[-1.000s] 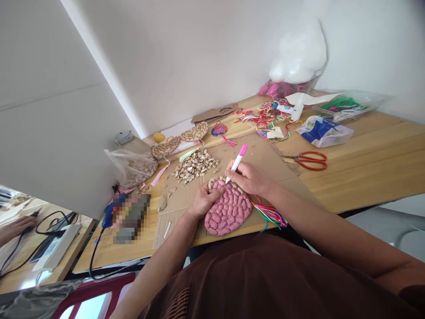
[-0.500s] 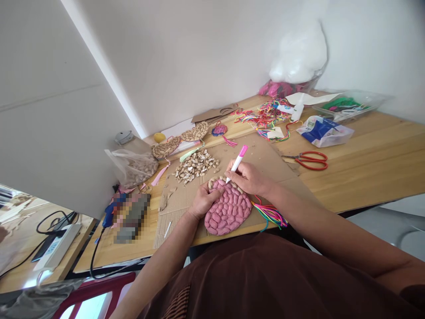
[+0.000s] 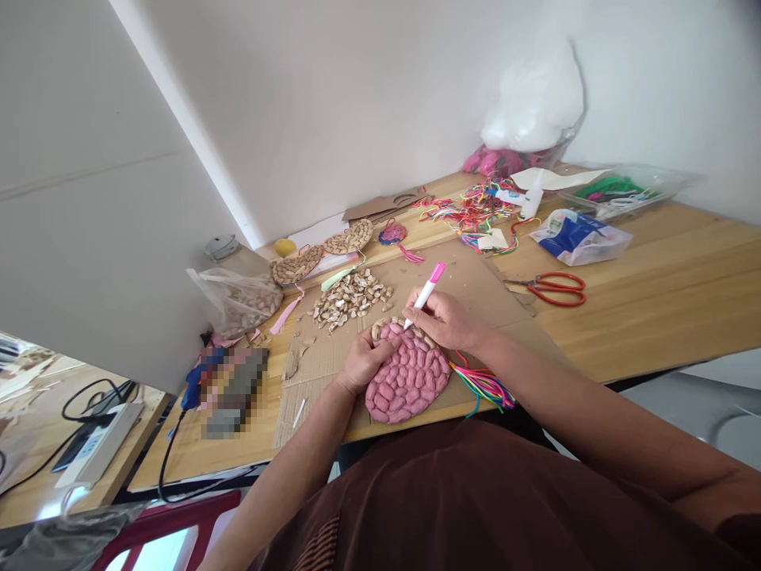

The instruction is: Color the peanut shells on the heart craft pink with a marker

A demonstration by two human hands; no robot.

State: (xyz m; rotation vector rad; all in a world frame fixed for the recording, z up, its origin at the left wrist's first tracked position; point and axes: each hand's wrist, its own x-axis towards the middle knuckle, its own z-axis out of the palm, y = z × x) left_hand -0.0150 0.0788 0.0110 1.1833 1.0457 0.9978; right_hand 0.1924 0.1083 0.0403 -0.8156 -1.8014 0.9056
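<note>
A round plaque covered in peanut shells (image 3: 409,377) lies at the table's near edge, mostly pink, with a bare tan strip along its far rim. My left hand (image 3: 365,358) grips its left edge, thumb on top and the other fingers hidden. In my right hand (image 3: 443,317) is a white marker with a pink end (image 3: 429,287), its tip down at the plaque's far part, where pink meets tan. A multicoloured tassel (image 3: 484,385) spreads from the plaque's right side. Beneath lies a cardboard sheet (image 3: 476,289), with loose peanut shells (image 3: 352,300) heaped beyond the plaque.
Red-handled scissors (image 3: 556,289) lie to the right, near a blue-and-white packet (image 3: 581,236). Tangled coloured cords (image 3: 476,202) and glue bottles sit farther back. At left are a bag of peanuts (image 3: 241,297), a blue corded tool (image 3: 195,385) and a power strip (image 3: 101,444).
Both hands keep nearly the same place, with the marker tip still at the plaque's far part. The view has shifted very slightly.
</note>
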